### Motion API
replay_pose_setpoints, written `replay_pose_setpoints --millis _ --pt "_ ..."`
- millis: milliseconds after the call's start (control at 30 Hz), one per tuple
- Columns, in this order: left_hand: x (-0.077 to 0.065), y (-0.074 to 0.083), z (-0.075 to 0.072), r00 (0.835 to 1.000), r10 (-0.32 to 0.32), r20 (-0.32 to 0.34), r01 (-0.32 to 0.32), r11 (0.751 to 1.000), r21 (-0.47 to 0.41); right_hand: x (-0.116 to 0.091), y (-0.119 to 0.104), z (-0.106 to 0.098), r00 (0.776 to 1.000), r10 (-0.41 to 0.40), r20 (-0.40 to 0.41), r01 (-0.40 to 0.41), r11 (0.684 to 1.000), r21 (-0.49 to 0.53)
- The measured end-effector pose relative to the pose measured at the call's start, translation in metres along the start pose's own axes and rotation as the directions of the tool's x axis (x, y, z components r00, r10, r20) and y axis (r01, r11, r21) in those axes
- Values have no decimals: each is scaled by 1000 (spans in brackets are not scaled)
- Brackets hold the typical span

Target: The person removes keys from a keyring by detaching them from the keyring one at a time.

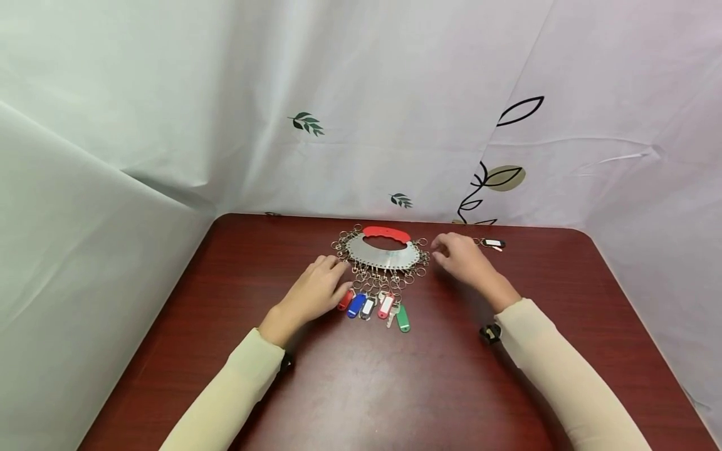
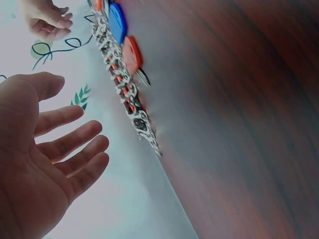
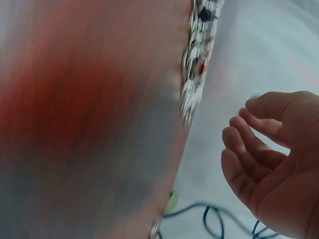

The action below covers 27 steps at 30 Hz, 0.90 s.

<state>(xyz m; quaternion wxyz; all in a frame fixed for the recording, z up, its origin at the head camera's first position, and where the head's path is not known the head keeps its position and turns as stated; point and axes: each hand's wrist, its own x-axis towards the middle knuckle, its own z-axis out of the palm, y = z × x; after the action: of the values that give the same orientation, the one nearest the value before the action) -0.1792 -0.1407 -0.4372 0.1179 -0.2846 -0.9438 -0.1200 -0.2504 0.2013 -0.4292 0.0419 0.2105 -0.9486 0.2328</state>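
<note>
**Silver crescent-shaped metal key holder with a red handle [image 1: 383, 257] lies between left hand [image 1: 314, 288] and right hand [image 1: 461, 257]**

The left thumb overlaps one red plastic tag [image 1: 345, 301]; the silver metal clips [image 3: 200, 40] crowd too tightly to count, blurring in the right wrist view. Wrist views reveal both palms, hidden from the head view: left fingers loosely spread, right ones bent, neither hand gripping anything. Tags total six: two red, one blue plastic tag [image 1: 356, 305], one green plastic tag [image 1: 403, 319], one black plastic tag [image 1: 368, 307], another black tag [image 1: 494, 243] past the right hand.

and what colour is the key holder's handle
The handle is red, clearest in the head view.
</note>
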Motion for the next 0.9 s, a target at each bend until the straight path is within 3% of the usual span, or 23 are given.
replay_pose_setpoints --millis 433,900 --pt "8 23 3 999 -35 0 35 996 -78 -15 -44 24 992 -126 33 125 992 20" --pt "17 41 16 998 -50 39 53 995 -84 -23 -63 45 981 -116 153 111 993 42"
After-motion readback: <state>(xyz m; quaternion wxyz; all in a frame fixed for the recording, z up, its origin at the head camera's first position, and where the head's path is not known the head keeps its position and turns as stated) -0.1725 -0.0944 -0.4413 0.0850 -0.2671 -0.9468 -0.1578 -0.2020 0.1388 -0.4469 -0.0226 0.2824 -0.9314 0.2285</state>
